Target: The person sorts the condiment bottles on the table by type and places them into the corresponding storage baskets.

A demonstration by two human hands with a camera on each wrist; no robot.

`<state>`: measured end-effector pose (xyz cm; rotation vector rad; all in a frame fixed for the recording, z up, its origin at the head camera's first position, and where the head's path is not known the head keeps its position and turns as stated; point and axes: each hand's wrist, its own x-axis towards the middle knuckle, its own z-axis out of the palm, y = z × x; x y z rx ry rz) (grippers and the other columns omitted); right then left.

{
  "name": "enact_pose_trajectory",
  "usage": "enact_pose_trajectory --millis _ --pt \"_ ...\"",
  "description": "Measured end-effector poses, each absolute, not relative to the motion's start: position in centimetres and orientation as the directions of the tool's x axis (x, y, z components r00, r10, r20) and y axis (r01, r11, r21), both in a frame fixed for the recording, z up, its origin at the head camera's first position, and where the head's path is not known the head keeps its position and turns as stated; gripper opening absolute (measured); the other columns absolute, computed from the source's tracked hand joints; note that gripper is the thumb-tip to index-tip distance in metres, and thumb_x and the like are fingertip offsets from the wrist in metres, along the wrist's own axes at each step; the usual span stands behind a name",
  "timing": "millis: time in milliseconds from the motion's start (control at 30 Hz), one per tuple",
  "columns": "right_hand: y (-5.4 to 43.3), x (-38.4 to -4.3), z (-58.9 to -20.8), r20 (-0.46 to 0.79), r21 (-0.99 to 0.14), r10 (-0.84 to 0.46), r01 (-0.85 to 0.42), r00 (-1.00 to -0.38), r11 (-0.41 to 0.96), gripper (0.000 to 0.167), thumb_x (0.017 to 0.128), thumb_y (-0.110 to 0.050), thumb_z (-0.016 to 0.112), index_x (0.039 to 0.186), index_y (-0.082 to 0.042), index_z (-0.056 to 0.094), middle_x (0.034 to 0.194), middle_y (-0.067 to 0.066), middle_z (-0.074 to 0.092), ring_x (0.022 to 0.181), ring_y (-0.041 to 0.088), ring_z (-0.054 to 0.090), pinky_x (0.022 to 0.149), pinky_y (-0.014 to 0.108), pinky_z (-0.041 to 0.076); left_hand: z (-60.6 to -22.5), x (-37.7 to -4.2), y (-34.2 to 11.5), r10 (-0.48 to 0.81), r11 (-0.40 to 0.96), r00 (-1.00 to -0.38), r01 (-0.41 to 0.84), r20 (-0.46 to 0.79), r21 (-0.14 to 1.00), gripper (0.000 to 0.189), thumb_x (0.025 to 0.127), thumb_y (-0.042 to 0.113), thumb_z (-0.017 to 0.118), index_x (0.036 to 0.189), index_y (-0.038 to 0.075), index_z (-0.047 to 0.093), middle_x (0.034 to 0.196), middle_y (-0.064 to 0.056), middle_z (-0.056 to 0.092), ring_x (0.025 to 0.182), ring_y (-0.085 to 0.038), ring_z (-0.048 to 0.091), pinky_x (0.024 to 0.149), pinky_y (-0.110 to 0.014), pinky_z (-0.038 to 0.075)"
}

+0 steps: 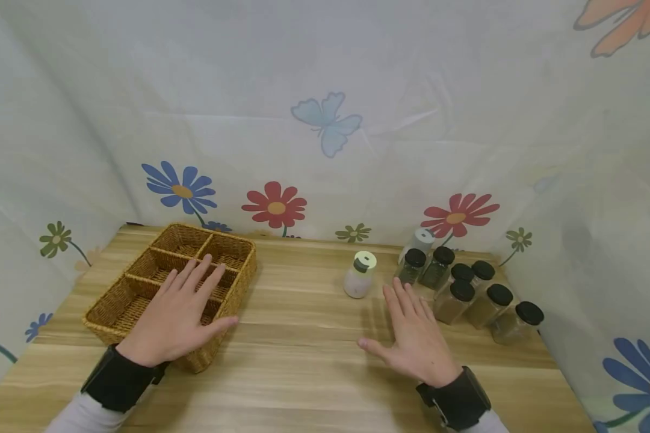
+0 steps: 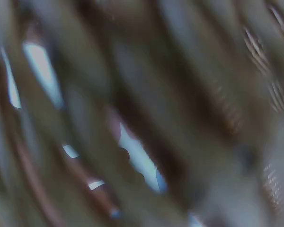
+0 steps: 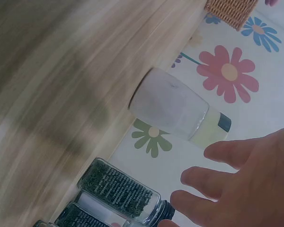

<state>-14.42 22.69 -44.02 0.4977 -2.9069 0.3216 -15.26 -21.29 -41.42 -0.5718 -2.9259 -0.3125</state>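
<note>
My left hand (image 1: 176, 313) is spread flat over the divided wicker basket (image 1: 246, 279), its fingers straight above the compartments and holding nothing. Only blurred weave, very close, fills the left wrist view. To the right, my right hand (image 1: 419, 340) hovers with straight, parted fingers and an empty palm. Just beyond its fingertips stands a white bottle with a pale yellow-green cap (image 1: 359, 278). Several clear spice jars with black lids (image 1: 454, 300) stand beside that hand. In the right wrist view, one jar of dried green herbs (image 3: 118, 189) shows near the fingers.
A second white bottle with a pale blue-grey cap (image 1: 424, 239) stands behind the jars, at the table's back edge. The wooden table (image 1: 292, 361) meets a flower-printed cloth (image 1: 238, 144) at the back and sides.
</note>
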Motion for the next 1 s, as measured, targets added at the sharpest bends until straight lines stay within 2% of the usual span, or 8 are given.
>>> enact_pose_trajectory --millis 133,367,533,700,900,1000 --pt "22.8 -14.4 -43.9 0.218 -0.187 -0.307 -0.348 -0.926 0.919 0.114 0.082 -0.084 0.054 0.159 -0.005 0.029 0.166 0.021 0.021 0.150 0.043 0.022 0.116 0.064 0.021 -40.6 -15.7 -22.8 0.329 0.911 -0.928 0.360 0.175 0.200 0.097 0.092 0.075 0.049 0.163 0.014 0.021 0.166 -0.023 0.017 0.149 -0.050 0.017 0.116 -0.067 0.013" --pt "22.7 -14.4 -43.8 0.224 -0.191 -0.301 -0.345 -0.927 0.919 0.111 0.083 -0.083 0.053 0.158 -0.004 0.031 0.165 0.020 0.024 0.150 0.043 0.024 0.115 0.064 0.022 -40.0 -16.8 -26.4 0.239 0.939 -0.961 0.265 0.138 0.219 0.101 0.092 0.073 0.053 0.160 0.004 0.026 0.163 -0.031 0.018 0.145 -0.056 0.018 0.113 -0.070 0.015" --pt "22.6 -14.4 -43.6 0.228 -0.191 -0.302 -0.347 -0.925 0.918 0.110 0.084 -0.081 0.055 0.158 -0.005 0.031 0.165 0.020 0.024 0.150 0.043 0.024 0.115 0.064 0.022 -39.6 -17.2 -28.4 0.210 0.934 -0.973 0.229 0.096 0.273 0.102 0.093 0.069 0.056 0.161 0.002 0.020 0.162 -0.034 0.013 0.144 -0.059 0.018 0.110 -0.072 0.018" --pt "22.7 -14.5 -43.6 0.234 -0.189 -0.309 -0.355 -0.922 0.916 0.108 0.084 -0.078 0.058 0.158 -0.004 0.031 0.165 0.020 0.024 0.150 0.043 0.025 0.115 0.064 0.022 -38.5 -17.0 -30.4 0.178 0.940 -0.977 0.204 0.116 0.274 0.101 0.093 0.065 0.059 0.159 -0.002 0.023 0.158 -0.036 0.023 0.138 -0.061 0.026 0.101 -0.077 0.025" --pt "22.9 -14.6 -43.5 0.234 -0.179 -0.307 -0.351 -0.923 0.919 0.109 0.085 -0.081 0.053 0.159 -0.004 0.030 0.165 0.020 0.023 0.150 0.043 0.025 0.115 0.064 0.021 -38.0 -17.4 -32.5 0.149 0.937 -0.980 0.183 0.133 0.298 0.096 0.094 0.062 0.060 0.158 -0.002 0.028 0.155 -0.036 0.030 0.137 -0.062 0.026 0.100 -0.079 0.022" --pt "22.9 -14.6 -43.3 0.233 -0.181 -0.302 -0.347 -0.924 0.920 0.109 0.085 -0.081 0.053 0.158 -0.004 0.030 0.165 0.020 0.023 0.150 0.043 0.025 0.115 0.064 0.021 -38.2 -17.6 -33.9 0.134 0.931 -0.988 0.154 0.082 0.330 0.095 0.096 0.061 0.057 0.159 -0.002 0.024 0.153 -0.040 0.028 0.135 -0.064 0.026 0.098 -0.079 0.022"
